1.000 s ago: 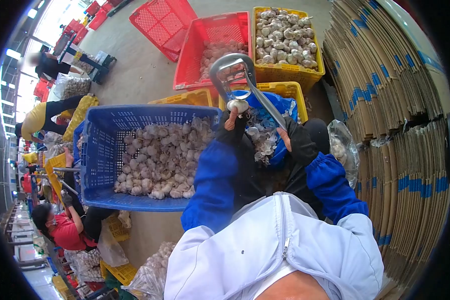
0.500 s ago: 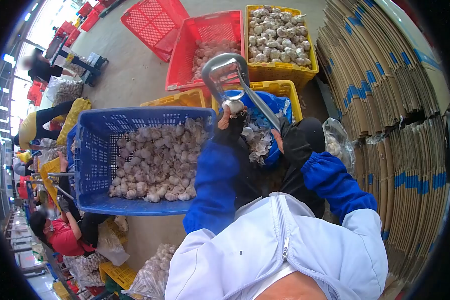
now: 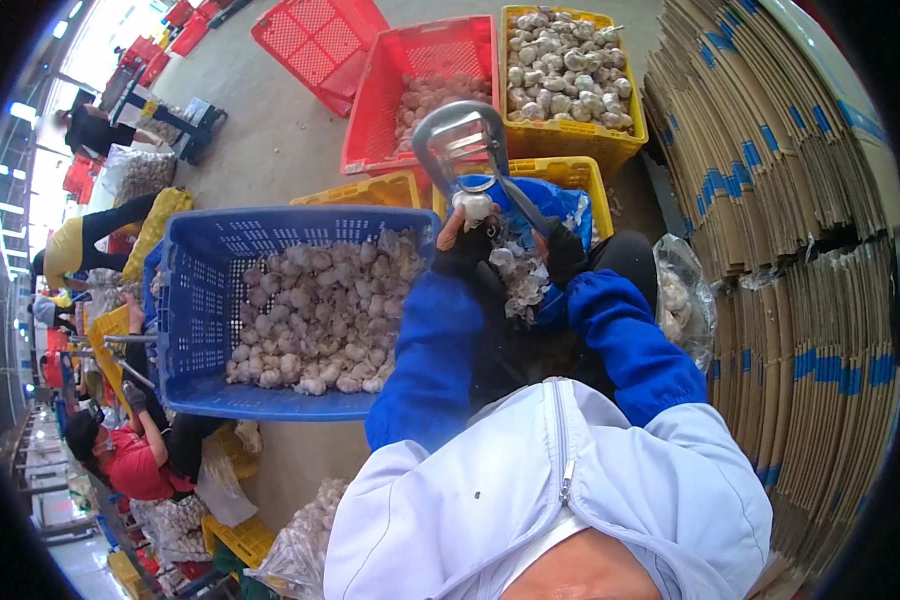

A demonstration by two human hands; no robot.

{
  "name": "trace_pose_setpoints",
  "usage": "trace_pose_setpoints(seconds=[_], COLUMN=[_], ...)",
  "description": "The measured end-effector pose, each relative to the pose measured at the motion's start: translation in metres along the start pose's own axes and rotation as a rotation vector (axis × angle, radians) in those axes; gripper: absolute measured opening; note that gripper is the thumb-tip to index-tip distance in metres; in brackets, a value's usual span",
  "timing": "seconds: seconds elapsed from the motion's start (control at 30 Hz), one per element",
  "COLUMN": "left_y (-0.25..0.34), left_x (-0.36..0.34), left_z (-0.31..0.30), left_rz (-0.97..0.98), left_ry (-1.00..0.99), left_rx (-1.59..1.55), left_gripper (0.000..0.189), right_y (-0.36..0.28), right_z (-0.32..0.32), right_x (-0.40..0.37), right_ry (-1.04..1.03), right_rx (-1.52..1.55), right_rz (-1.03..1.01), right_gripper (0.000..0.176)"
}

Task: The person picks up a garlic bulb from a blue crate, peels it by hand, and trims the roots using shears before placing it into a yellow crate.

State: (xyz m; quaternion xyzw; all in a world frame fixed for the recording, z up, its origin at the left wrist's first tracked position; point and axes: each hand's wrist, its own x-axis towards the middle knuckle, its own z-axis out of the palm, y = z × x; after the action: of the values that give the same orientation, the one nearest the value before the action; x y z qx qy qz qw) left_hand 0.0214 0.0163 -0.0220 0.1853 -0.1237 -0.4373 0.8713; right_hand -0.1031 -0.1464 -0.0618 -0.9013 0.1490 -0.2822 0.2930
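My left hand [image 3: 460, 243], in a dark fingerless glove, grips a white garlic bulb [image 3: 474, 206] upright at the head of a metal cutting tool [image 3: 520, 200]. My right hand [image 3: 560, 245], gloved alike, is closed round the tool's handle. The tool's large curved grey part [image 3: 432, 130] rises above the bulb. Below both hands, a blue bag [image 3: 560, 200] lines a yellow crate [image 3: 602, 200] and holds pale garlic skins or scraps [image 3: 520, 278]. Left of my left arm, a blue crate [image 3: 260, 402] holds many garlic bulbs [image 3: 320, 310].
Ahead stand a red crate [image 3: 362, 120] and a yellow crate [image 3: 625, 143], both with garlic. Stacks of flattened cardboard [image 3: 820, 350] line the right side. A clear bag of bulbs [image 3: 682, 300] sits beside my right knee. A person in red [image 3: 135, 465] works at the left.
My right hand and the tool's handle have moved left and up, closer to my left hand. The handle stands nearer the bulb. My left hand still holds the bulb.
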Motion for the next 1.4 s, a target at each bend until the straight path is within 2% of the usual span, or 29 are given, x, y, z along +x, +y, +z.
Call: trace_pose_setpoints(seconds=[0.07, 0.1, 0.17, 0.23, 0.33, 0.37, 0.4, 0.43, 0.47, 0.57, 0.67, 0.7, 0.83, 0.9, 1.0, 1.03, 1.13, 1.17, 1.27, 1.4], left_y=[0.001, 0.001, 0.009, 0.019, 0.01, 0.026, 0.03, 0.032, 0.033, 0.025, 0.02, 0.012, 0.005, 0.004, 0.003, 0.004, 0.018, 0.016, 0.01, 0.009], left_x=[-0.006, -0.012, -0.02, -0.029, -0.043, -0.04, -0.04, -0.041, -0.041, -0.033, -0.022, -0.019, 0.001, 0.007, 0.009, 0.01, 0.018, 0.022, 0.015, 0.013], left_z=[0.002, 0.003, -0.01, -0.019, -0.014, -0.012, -0.015, -0.026, -0.025, -0.01, -0.016, -0.018, -0.029, -0.045, -0.046, -0.042, -0.031, -0.026, 0.015, 0.011], left_rz=[0.058, 0.173, 0.167, 0.163, 0.133, 0.001, 0.002, -0.001, -0.006, -0.002, -0.122, -0.068, -0.163, -0.231, -0.23, -0.212, -0.328, -0.277, -0.125, 0.0], left_ry=[0.092, 0.097, 0.099, 0.098, 0.139, 0.296, 0.221, 0.145, 0.066, 0.365, 0.134, 0.198, 0.147, 0.109, 0.127, 0.142, 0.168, 0.12, 0.369, 0.198], left_rx=[0.101, 0.261, 0.504, 0.746, -0.028, 0.171, 0.113, 0.055, -0.003, 0.057, 0.026, 0.13, 0.116, -0.021, -0.077, -0.069, -0.368, -0.396, -0.317, 0.068], left_gripper=[0.038, 0.042, 0.042, 0.043, 0.039, 0.043, 0.044, 0.045, 0.047, 0.049, 0.049, 0.048, 0.053, 0.054, 0.057, 0.058, 0.06, 0.054, 0.056, 0.045], right_y=[0.0, 0.001, -0.011, -0.02, -0.029, -0.027, -0.028, -0.043, -0.05, -0.054, -0.053, -0.054, -0.047, -0.041, -0.043, -0.04, -0.038, -0.042, -0.056, -0.073], right_z=[-0.001, -0.004, -0.017, -0.027, -0.039, -0.042, -0.043, -0.06, -0.072, -0.093, -0.1, -0.1, -0.095, -0.089, -0.097, -0.095, -0.093, -0.097, -0.11, -0.111], right_x=[-0.002, -0.006, -0.007, -0.008, -0.01, -0.012, -0.015, -0.01, -0.007, -0.003, 0.001, 0.0, 0.001, -0.002, 0.001, 0.0, 0.001, 0.001, 0.004, 0.007], right_ry=[-0.008, 0.0, 0.028, -0.007, -0.035, -0.036, -0.036, -0.209, -0.258, -0.374, -0.41, -0.398, -0.394, -0.335, -0.54, -0.528, -0.508, -0.513, -0.485, -0.463], right_rx=[0.031, 0.028, 0.08, -0.006, 0.038, 0.055, 0.07, 0.063, 0.131, 0.279, 0.343, 0.367, 0.335, 0.328, 0.357, 0.367, 0.374, 0.361, 0.211, 0.027], right_rz=[0.016, 0.019, 0.022, 0.055, 0.095, 0.116, 0.137, 0.257, 0.261, 0.253, 0.207, 0.2, 0.172, 0.119, 0.279, 0.259, 0.233, 0.249, 0.201, 0.226], right_gripper=[0.018, 0.019, 0.021, 0.021, 0.025, 0.026, 0.027, 0.028, 0.027, 0.026, 0.027, 0.028, 0.032, 0.032, 0.033, 0.033, 0.033, 0.033, 0.033, 0.033])
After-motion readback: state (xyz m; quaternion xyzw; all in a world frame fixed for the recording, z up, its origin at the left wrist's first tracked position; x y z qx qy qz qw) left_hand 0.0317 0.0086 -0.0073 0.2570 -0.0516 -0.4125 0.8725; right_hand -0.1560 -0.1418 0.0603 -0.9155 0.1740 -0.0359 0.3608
